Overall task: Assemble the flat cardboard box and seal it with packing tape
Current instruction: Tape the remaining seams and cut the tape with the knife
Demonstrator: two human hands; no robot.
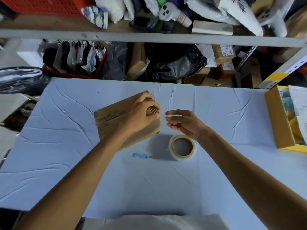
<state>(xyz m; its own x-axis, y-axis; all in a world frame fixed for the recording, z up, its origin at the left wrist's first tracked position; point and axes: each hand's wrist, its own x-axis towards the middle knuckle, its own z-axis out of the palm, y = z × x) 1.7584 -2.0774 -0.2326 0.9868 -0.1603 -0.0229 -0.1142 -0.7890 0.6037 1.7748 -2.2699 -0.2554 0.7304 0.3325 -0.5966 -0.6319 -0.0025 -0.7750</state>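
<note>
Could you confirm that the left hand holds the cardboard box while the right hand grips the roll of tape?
Not quite: the head view shows the roll of tape lying on the table, not in the right hand, which hovers beside the cardboard box that the left hand holds.

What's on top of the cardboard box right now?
Only the left hand, gripping the cardboard box at its right end. It covers that part of the top, so any tape there is hidden.
</note>
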